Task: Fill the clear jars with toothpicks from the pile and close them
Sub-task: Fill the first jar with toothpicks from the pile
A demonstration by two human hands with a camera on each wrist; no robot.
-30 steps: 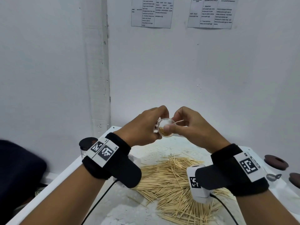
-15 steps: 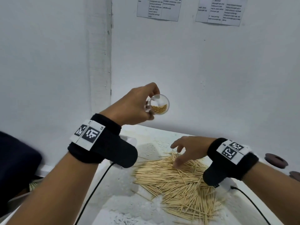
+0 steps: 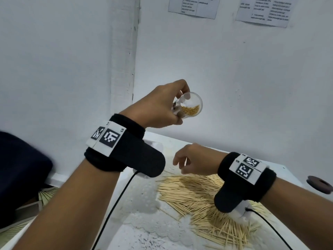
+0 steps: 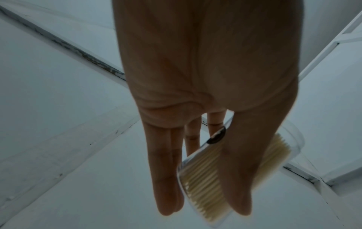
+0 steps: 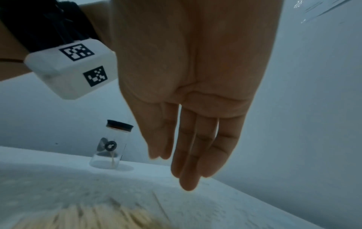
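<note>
My left hand (image 3: 173, 107) holds a clear jar (image 3: 191, 107) up in front of the wall, its mouth tilted toward me. The jar is partly filled with toothpicks. In the left wrist view the thumb and fingers (image 4: 166, 178) grip round the jar (image 4: 203, 178). My right hand (image 3: 181, 166) hovers just above the far edge of the toothpick pile (image 3: 203, 197) on the white table. Its fingers (image 5: 188, 162) hang relaxed, and I see nothing between them.
A second clear jar (image 5: 112, 147) with a dark lid stands upright on the table behind the pile (image 5: 88, 216), near the wall. A loose dark lid (image 3: 319, 184) lies at the table's right edge. The white wall is close behind both hands.
The right hand left the jar mouth and dropped onto the pile; it has now lifted slightly off it with its fingers drawn in. The left hand raised the jar and keeps it up.
</note>
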